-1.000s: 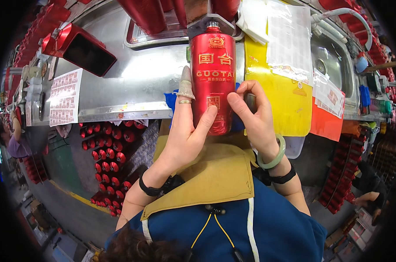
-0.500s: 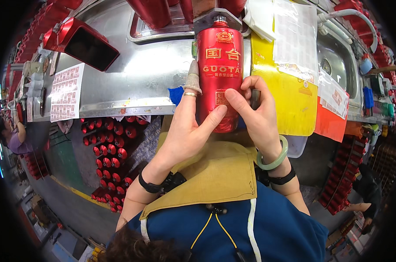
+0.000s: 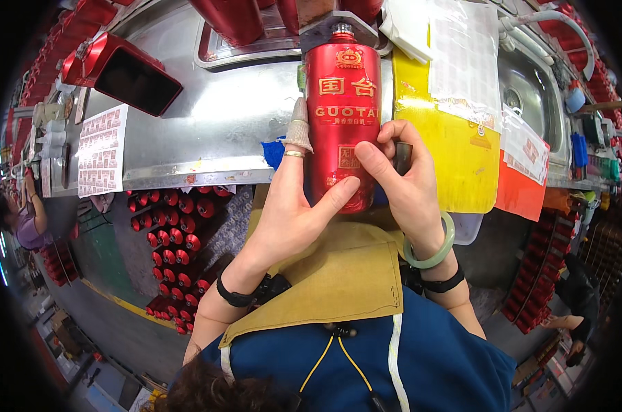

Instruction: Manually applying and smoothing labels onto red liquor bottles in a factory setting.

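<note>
A glossy red bottle [image 3: 342, 89] with gold lettering and a clear glass neck lies in front of me, its neck pointing away. My left hand [image 3: 303, 196] is closed along its left side, thumb on the lower front; a cloth finger cover [image 3: 298, 128] and a ring are on that hand. My right hand [image 3: 404, 172] grips the lower right side, its thumb beside a small square label [image 3: 349, 158]. A short dark cylindrical object [image 3: 402, 158] shows at the curled fingers of my right hand. A green bangle [image 3: 440, 244] circles the right wrist.
Label sheets [image 3: 102, 151] and a dark-screened phone [image 3: 138, 84] propped on a red object are on the metal bench at left. A yellow board [image 3: 455, 161] with white sheets lies right, beside a sink [image 3: 527, 89]. Red bottles [image 3: 170, 254] stand below left. Other people are at both sides.
The small label on the bottle's lower front shows more plainly, my left thumb having shifted slightly off it. The bottle stays between both hands; the view has shifted slightly.
</note>
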The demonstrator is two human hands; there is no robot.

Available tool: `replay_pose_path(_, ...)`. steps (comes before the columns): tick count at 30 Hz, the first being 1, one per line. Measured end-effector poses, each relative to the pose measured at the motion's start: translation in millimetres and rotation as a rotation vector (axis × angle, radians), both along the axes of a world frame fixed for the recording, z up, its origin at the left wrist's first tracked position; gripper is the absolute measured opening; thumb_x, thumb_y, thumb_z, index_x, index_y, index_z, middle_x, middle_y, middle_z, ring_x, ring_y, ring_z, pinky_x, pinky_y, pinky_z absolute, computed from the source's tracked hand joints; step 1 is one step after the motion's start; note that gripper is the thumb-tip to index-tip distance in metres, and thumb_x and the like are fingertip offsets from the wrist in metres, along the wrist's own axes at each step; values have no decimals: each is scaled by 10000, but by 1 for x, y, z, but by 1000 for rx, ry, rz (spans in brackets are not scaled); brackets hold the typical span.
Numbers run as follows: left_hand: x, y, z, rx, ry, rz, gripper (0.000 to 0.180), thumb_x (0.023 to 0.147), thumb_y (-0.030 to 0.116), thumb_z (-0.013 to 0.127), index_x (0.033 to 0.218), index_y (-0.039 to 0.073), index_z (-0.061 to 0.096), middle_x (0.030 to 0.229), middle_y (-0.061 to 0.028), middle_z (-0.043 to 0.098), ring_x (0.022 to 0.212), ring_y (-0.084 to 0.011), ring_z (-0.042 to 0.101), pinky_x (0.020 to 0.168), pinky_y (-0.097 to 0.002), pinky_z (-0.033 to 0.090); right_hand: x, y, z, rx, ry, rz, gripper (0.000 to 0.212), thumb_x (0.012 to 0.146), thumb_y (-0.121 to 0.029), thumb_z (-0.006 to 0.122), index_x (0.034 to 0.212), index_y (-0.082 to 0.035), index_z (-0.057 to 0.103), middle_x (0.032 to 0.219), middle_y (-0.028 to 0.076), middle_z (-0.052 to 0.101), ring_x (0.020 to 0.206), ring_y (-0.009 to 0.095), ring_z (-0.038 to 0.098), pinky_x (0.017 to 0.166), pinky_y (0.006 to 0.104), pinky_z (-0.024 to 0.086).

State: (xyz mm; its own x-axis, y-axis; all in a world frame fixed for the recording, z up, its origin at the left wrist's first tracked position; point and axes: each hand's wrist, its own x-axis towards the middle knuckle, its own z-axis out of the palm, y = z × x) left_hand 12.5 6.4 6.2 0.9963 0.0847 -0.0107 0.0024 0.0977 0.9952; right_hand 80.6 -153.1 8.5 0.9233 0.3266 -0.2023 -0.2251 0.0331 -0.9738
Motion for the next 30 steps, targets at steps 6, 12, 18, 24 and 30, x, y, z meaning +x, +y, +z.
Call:
replay_pose_path(6,0,-2,3,-51,29,18,934,975,64,679,1644,-8,32,1521,-177,442,1347,-224,511,1127,-376,427,0,-3,5,27,55,9,336,893,-187,834,1044,-74,557,839,-75,416,735,25,360,639,182,312)
replay_pose_path(12,0,-3,2,-11,25,19,919,976,60,679,1641,-12,48,1512,-170,452,1342,-218,513,1128,-374,424,-1,-3,1,-16,14,18,358,876,-171,846,1052,-85,547,845,-77,423,725,17,359,621,176,301)
replay_pose_path(18,0,-3,2,-40,20,24,901,977,67,684,1639,-9,77,1498,-164,467,1334,-214,520,1125,-374,426,-1,-3,3,6,16,27,376,868,-162,854,1062,-90,540,850,-80,430,723,13,360,621,169,303)
replay_pose_path(24,0,-3,4,-31,17,22,895,975,59,684,1636,-7,84,1487,-157,476,1324,-213,528,1124,-374,426,0,-4,4,-33,23,41,388,862,-160,860,1067,-91,537,858,-79,431,732,12,365,634,163,313)
replay_pose_path(30,1,-2,4,-139,37,26,839,1021,41,596,1640,-15,34,1550,-173,399,1376,-213,474,1150,-367,395,0,-5,5,39,59,31,385,868,-166,854,1085,-84,547,856,-78,425,738,17,370,652,171,325)
